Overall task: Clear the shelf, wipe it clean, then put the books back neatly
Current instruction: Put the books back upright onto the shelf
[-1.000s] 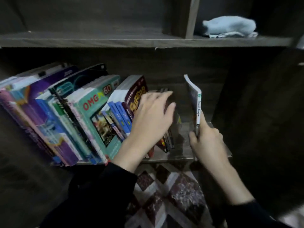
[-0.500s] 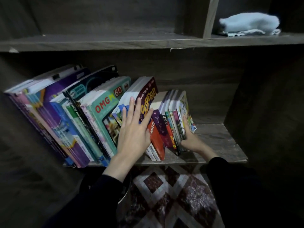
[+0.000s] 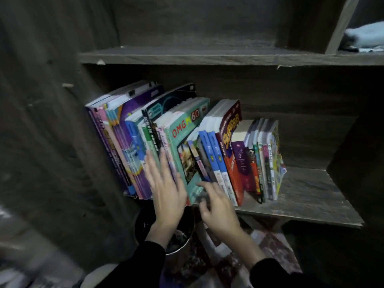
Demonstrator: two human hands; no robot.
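Teal book [image 3: 188,140] between straight left fingers [image 3: 161,169] and loosely bent right fingers [image 3: 207,187], both touching.

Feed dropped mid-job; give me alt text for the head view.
Both hands are on a leaning row of books on the lower shelf: the left hand lies flat on the spines, the right hand touches the bottom edge of the teal OMG book. A pale cloth sits on the shelf above.

This looks like a room in a home. A dark wood-grain shelf unit [image 3: 311,194] holds a leaning row of school workbooks and paperbacks [image 3: 187,142]. A light-blue cloth [image 3: 367,36] lies on the upper shelf [image 3: 187,57], and a patterned rug [image 3: 276,252] covers the floor below.
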